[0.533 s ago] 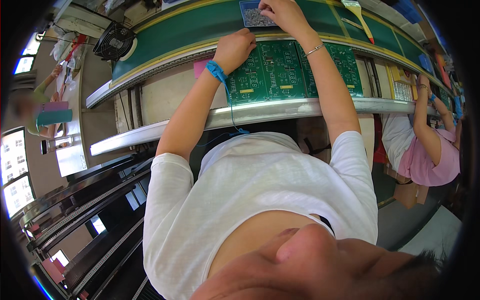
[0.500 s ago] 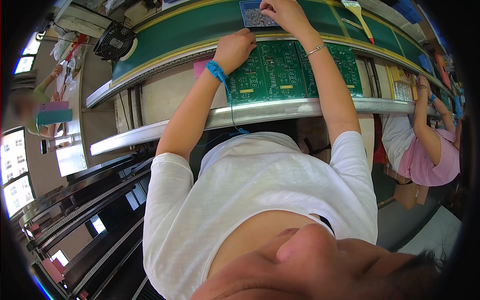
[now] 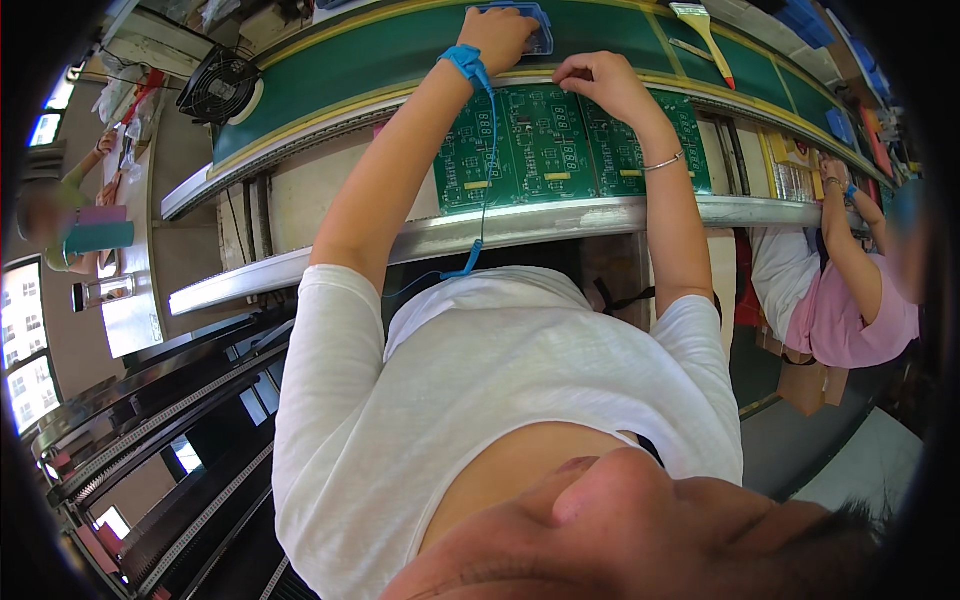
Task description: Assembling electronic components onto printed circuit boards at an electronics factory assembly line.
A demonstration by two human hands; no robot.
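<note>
My left hand (image 3: 497, 38) reaches to the small blue tray (image 3: 545, 36) on the green belt. Its fingers are bent and close together over the tray; the fingertips are partly hidden and anything in them does not show. A blue wrist strap (image 3: 468, 63) with a coiled cord is on that wrist. Above the far edge of the green circuit boards (image 3: 550, 150), my right hand (image 3: 608, 84) has thumb and fingers drawn together in a pinch. Whatever it holds, if anything, is too small to make out. The boards lie side by side between metal rails.
A brush (image 3: 706, 42) lies on the belt to the right. The near metal rail (image 3: 520, 217) runs between my body and the boards. A black fan (image 3: 218, 88) stands at far left. Another person (image 3: 835, 300) works along the line at right.
My left hand has moved from the boards' far edge up to the blue tray. My right hand has left the tray and come down toward the boards.
</note>
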